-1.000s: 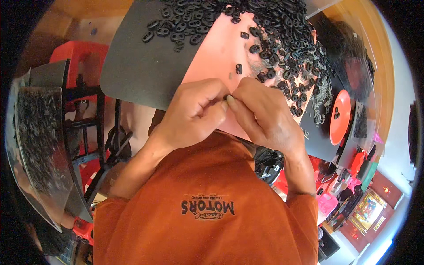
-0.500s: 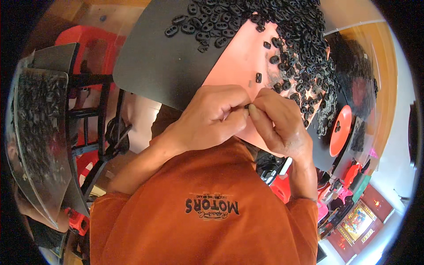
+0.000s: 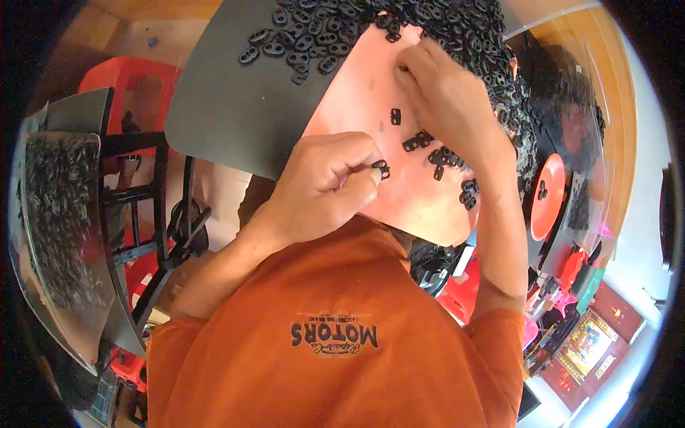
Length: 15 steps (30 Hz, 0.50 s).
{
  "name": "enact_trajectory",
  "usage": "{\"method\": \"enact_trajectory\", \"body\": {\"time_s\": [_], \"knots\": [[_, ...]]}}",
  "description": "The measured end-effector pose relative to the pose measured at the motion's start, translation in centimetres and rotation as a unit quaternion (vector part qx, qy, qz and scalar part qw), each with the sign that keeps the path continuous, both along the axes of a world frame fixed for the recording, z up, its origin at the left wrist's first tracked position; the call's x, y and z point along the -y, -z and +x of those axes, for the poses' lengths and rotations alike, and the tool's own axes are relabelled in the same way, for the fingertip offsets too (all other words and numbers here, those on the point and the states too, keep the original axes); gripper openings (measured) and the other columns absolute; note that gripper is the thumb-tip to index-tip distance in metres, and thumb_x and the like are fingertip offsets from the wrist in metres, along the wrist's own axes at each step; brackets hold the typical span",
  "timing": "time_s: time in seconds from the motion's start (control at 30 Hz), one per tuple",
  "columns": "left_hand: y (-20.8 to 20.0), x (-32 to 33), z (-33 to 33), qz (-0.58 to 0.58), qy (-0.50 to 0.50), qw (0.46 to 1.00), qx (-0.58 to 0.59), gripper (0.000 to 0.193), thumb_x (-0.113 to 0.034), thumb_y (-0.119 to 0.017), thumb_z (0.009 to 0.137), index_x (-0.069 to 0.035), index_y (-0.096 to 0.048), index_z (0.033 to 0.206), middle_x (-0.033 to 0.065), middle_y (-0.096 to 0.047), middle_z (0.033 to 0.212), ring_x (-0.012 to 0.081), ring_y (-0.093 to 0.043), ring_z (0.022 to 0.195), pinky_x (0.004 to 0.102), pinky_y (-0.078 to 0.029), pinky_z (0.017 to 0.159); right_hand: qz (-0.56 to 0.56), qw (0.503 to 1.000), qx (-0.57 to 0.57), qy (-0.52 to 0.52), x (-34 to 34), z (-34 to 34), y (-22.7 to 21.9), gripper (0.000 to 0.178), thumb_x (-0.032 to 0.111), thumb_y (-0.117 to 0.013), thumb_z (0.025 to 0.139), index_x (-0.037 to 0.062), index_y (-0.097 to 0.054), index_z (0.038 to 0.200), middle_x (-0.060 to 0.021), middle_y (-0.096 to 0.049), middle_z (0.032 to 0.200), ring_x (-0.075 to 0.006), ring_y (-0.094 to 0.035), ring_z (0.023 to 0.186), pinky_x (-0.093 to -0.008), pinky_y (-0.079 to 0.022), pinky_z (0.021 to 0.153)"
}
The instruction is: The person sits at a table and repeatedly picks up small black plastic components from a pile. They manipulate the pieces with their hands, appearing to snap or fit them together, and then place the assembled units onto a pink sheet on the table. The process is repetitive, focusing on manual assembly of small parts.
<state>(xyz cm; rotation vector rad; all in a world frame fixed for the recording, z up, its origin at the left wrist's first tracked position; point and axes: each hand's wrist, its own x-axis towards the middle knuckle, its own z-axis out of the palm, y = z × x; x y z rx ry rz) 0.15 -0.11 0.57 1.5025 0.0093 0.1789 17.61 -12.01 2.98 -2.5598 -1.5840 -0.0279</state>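
Note:
My left hand point(image 3: 325, 178) is closed in a pinch over the near part of the pink sheet point(image 3: 349, 114). Between its thumb and forefinger sits a small black two-holed piece point(image 3: 381, 169), its holes facing up. Farther away, my right hand point(image 3: 439, 82) is over the sheet beside the large heap of black two-holed pieces point(image 3: 457, 28). Its fingers are curled together; whatever they hold, if anything, is hidden. A single black piece point(image 3: 395, 116) lies between the hands. Several more loose pieces point(image 3: 444, 157) lie beside my right forearm.
More oval pieces point(image 3: 273, 48) spread over the dark grey mat point(image 3: 228, 107) at the far left. To the right are a red oval dish point(image 3: 548, 196) with a few pieces and a clear-walled bin point(image 3: 571, 93). A black metal frame point(image 3: 135, 143) and a red chair point(image 3: 128, 75) stand left.
My right hand has left my left hand and moved away toward the heap. The left hand keeps its pinch, and its black piece now shows. Loose pieces by the right hand lie differently.

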Motion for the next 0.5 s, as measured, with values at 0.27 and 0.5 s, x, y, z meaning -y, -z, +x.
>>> {"method": "enact_trajectory", "body": {"time_s": [0.27, 0.5], "knots": [[-0.2, -0.2, 0.3, 0.031, 0.004, 0.999, 0.025, 0.012, -0.006, -0.050, 0.076, 0.000, -0.049, 0.066, 0.0047, -0.043, 0.057, 0.0113, -0.041, 0.049, 0.0286, -0.032, 0.047, 0.061, 0.998, 0.003, 0.007, 0.7, 2.4, -1.2, 0.013, 0.009, -0.052, 0.087, 0.0022, -0.057, 0.097, -0.0142, -0.056, 0.089, -0.0342, -0.057, 0.080, -0.0373, -0.047, 0.069], [0.1, -0.2, 0.1, 0.023, 0.009, 1.000, 0.017, 0.012, -0.006, -0.050, 0.076, 0.000, -0.049, 0.065, 0.0042, -0.043, 0.057, 0.0112, -0.041, 0.049, 0.0281, -0.032, 0.047, 0.097, 0.994, -0.058, -0.008, 0.3, 1.7, -0.6, 0.016, 0.008, -0.053, 0.087, 0.0001, -0.058, 0.100, -0.0169, -0.059, 0.091, -0.0334, -0.059, 0.083, -0.0360, -0.048, 0.072]]}}
